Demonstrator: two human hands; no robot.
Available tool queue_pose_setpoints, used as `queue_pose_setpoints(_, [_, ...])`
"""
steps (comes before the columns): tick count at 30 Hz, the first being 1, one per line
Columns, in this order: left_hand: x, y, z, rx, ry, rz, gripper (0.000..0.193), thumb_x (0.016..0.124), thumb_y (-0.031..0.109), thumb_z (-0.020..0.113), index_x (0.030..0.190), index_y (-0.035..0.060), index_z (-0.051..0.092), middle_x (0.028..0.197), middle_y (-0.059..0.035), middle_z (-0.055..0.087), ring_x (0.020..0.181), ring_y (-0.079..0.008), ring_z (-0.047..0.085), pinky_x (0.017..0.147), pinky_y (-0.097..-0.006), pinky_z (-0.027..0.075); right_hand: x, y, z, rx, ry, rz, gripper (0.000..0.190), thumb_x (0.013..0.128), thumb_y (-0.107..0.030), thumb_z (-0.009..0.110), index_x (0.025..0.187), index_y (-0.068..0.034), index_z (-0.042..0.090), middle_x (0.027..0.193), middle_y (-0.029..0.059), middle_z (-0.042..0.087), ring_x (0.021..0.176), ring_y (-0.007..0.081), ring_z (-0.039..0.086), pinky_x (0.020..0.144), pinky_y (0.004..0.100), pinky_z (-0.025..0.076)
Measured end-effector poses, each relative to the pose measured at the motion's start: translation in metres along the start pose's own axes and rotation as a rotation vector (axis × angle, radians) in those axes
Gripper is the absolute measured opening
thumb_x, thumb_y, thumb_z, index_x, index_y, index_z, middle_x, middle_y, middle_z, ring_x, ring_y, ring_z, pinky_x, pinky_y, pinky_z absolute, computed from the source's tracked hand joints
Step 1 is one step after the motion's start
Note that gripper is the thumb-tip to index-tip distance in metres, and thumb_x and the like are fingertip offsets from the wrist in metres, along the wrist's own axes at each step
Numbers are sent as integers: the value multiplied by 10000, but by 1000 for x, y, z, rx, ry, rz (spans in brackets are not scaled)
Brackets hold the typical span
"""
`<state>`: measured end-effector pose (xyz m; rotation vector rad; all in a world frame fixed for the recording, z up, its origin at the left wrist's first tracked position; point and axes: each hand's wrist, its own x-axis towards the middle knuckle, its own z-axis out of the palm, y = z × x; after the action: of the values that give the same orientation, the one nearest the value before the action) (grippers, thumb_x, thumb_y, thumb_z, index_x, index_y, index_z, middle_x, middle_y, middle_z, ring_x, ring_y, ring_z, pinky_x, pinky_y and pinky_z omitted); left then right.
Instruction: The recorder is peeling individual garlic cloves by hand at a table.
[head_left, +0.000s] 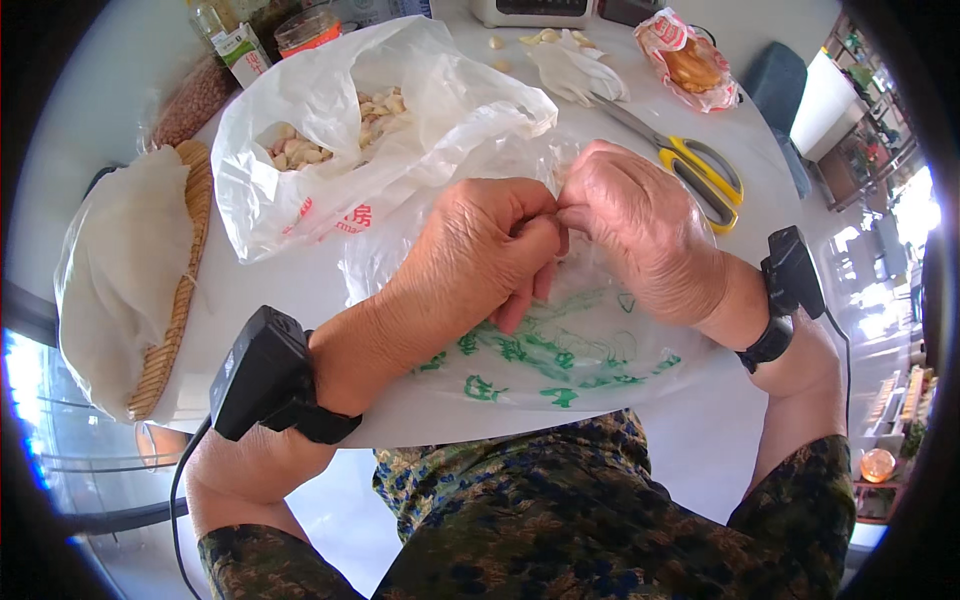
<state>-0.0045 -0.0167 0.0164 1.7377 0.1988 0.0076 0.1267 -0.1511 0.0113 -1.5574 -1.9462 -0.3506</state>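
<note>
My left hand (480, 247) and my right hand (630, 217) meet with curled fingers over a clear plastic bag with green print (555, 360). Their fingertips pinch something small between them, mostly hidden by the fingers; I cannot tell what it is or which hand holds it. Just beyond my left hand stands an open white plastic bag with red print (300, 202), and garlic cloves (300, 152) show inside it. Scissors with yellow and grey handles (697, 172) lie beyond my right hand, their blades against a crumpled white glove or cloth (577, 71).
A wicker tray (169, 337) under white cloth lies at the left. At the back are a glass jar (307, 31), a milk carton (244, 56), a bag of reddish grains (191, 101), a white appliance (532, 11) and a wrapped brown food item (686, 64). The round table's edge (450, 435) is before my body.
</note>
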Motion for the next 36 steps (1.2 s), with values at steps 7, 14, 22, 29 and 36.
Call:
queue_pose_setpoints(7, [-3,2,5,63,160,-2,154,833,70,508,826,-28,627,590,-40,580,427,-68,497,402,-224,386,-1,-5,4,-22,0,22,175,729,26,558,831,-6,420,759,160,441,731,344,487,651,406,447])
queue_pose_setpoints(14, [2,-1,6,80,214,-19,173,838,55,499,861,-10,658,578,-24,566,370,-40,410,347,-194,310,-1,3,11,136,33,103,222,705,50,598,819,-17,420,759,161,460,714,363,508,607,405,454])
queue_pose_setpoints(22, [2,1,3,-34,208,39,187,862,99,492,779,-13,616,569,-31,554,357,-44,405,338,-188,296,0,6,8,550,51,433,85,891,-57,546,850,0,498,724,104,542,617,193,575,557,289,473])
queue_pose_setpoints(29, [5,-5,-5,-123,172,63,204,881,127,488,779,-1,609,575,-35,555,354,-48,411,336,-180,303,-2,7,13,902,89,583,160,969,-121,463,917,9,541,742,26,564,642,74,551,588,229,489])
queue_pose_setpoints(36, [6,-7,-6,-211,133,85,206,877,137,488,769,3,602,564,-34,548,355,-56,416,333,-188,306,-3,14,13,1134,40,696,160,969,-114,449,951,15,543,743,41,548,699,97,561,648,235,495])
